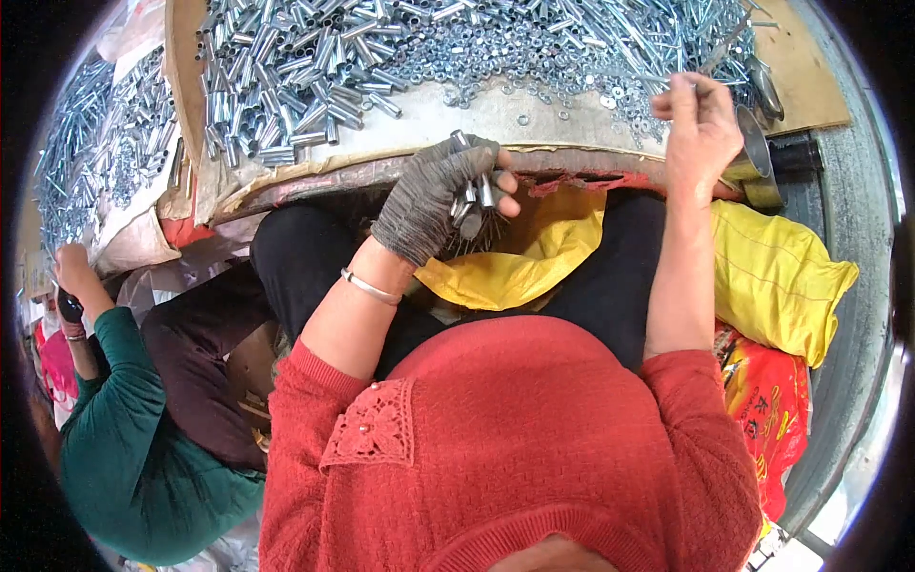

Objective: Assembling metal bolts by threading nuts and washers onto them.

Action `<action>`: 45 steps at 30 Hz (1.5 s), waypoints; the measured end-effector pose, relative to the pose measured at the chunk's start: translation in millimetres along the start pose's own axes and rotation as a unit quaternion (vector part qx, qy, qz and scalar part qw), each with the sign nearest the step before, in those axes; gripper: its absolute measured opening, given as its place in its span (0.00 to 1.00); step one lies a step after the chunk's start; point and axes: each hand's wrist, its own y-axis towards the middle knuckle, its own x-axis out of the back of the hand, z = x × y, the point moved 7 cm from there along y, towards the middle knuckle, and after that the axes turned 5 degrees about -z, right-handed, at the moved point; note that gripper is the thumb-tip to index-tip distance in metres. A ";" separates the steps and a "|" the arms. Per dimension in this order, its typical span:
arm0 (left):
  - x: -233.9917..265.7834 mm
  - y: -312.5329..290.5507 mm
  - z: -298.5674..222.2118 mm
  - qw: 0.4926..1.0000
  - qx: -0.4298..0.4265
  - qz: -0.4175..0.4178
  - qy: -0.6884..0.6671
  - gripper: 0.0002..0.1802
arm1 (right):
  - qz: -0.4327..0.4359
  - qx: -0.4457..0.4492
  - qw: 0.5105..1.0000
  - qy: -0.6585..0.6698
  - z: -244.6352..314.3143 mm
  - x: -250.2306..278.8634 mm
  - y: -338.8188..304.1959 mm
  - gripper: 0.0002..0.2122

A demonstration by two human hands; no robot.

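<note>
My left hand [434, 195], in a dark grey glove with bare fingertips, is closed around several short shiny metal tubes [487, 191]. It is held just in front of the worktable's near edge, above an open yellow sack [519, 275] between my knees. My bare right hand [701, 129] is raised over the right part of the table, thumb and fingers pinched together. A thin metal rod shows beside its fingertips, but what they grip is too small to tell. Under and around it lie small nuts [534, 71] and long thin bolts [658, 33].
Metal tubes [286, 86] are heaped on the table's left part. At right stand a round metal can [753, 143], a yellow woven bag [772, 272] and a red bag [767, 410]. A person in a green sleeve [119, 410] sits close at my left, beside another hardware pile [110, 143].
</note>
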 end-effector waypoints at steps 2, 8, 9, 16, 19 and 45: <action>0.1 -0.9 1.1 0.999 -0.001 -0.003 -0.048 0.11 | 0.095 -0.084 0.984 0.126 8.0 -27.3 -26.3 0.04; 8.3 -1.3 -12.4 0.908 -0.201 -0.029 0.367 0.12 | 0.090 -0.109 0.942 0.303 41.4 -27.7 -50.1 0.08; 2.4 -10.4 -22.4 0.816 -0.349 -0.043 0.459 0.12 | 0.092 -0.110 0.942 0.304 48.3 -23.5 -49.5 0.08; -6.9 -18.5 -25.7 0.784 -0.337 -0.105 0.511 0.10 | 0.087 -0.129 0.900 0.407 65.1 -3.2 -53.5 0.09; -15.2 -24.4 -27.4 0.739 -0.380 -0.097 0.548 0.10 | 0.100 -0.142 0.906 0.386 63.9 -8.0 -60.3 0.09; -6.1 -13.6 -15.4 0.992 -0.117 0.015 0.050 0.13 | 0.056 -0.153 0.890 0.425 49.6 -10.2 -48.4 0.13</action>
